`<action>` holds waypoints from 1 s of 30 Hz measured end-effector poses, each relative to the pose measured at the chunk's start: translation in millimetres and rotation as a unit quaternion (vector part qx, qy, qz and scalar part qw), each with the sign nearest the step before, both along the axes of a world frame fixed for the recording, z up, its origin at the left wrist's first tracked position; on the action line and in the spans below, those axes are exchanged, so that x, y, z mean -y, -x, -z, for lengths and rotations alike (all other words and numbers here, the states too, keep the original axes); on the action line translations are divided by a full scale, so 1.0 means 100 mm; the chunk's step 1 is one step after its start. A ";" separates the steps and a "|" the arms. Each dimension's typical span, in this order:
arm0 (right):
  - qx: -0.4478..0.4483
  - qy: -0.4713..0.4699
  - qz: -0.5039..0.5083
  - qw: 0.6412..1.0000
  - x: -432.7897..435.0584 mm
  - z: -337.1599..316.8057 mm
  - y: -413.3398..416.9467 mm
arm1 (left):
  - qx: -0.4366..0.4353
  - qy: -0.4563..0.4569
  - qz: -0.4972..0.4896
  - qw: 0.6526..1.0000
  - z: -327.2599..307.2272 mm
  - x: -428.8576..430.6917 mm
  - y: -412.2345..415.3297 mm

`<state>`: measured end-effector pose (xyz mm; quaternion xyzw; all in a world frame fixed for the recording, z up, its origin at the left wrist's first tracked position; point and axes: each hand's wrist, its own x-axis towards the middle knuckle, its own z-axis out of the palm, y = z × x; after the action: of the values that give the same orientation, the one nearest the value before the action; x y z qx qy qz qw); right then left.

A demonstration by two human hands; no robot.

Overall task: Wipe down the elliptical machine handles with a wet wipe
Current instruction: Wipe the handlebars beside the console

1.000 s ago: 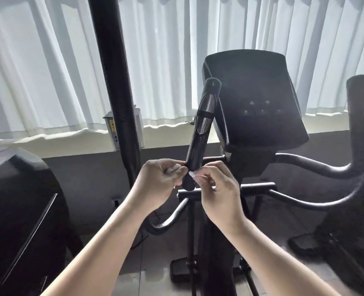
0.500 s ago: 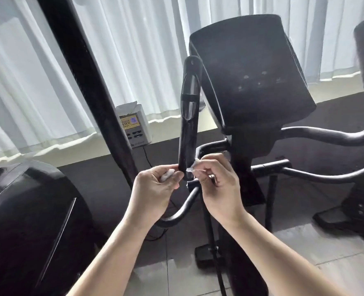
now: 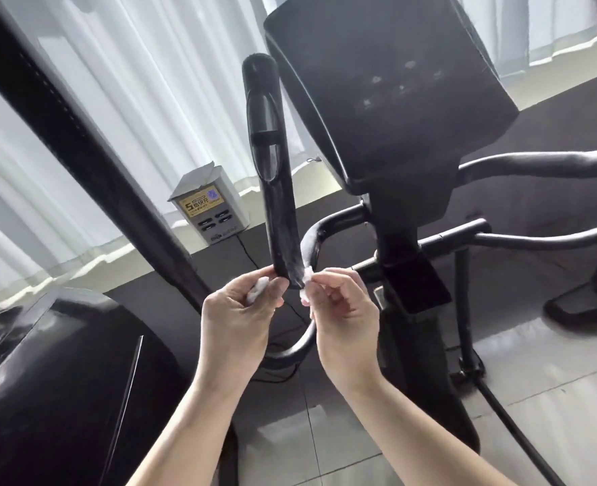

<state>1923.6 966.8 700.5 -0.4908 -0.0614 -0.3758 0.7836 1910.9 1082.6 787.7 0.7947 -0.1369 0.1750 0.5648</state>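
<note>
white curtains (image 3: 121,110) across the window, grey charging box (image 3: 208,206) with yellow label on the sill (image 3: 156,256), its black cable (image 3: 246,252) hanging down, tiled floor (image 3: 542,373), black machine housing (image 3: 62,380) bottom left

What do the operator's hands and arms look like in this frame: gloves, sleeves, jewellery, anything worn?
Nothing worn. The left hand and the right hand are both bare, with no gloves. Both forearms are uncovered all the way down to the bottom edge of the picture, so no sleeve shows. No watch, bracelet or ring is visible on either side. Fingernails look short and plain, as far as the picture lets me tell.
</note>
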 end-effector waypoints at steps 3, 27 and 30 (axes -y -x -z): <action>-0.059 -0.071 -0.006 0.996 -0.05 -0.01 -0.17 | -0.006 -0.005 -0.004 1.000 -0.01 -0.01 -0.02; -0.243 -0.014 0.027 0.970 0.33 -0.13 -1.16 | -0.007 0.005 0.031 0.999 0.01 -0.06 -0.14; -0.210 0.015 -0.063 0.975 0.41 -0.15 -0.79 | -0.007 -0.004 0.030 1.000 -0.01 -0.08 -0.15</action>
<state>2002.7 925.5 715.9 -0.5654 0.0683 -0.2128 0.7940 1925.6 1090.7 788.4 0.7938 -0.1579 0.1517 0.5673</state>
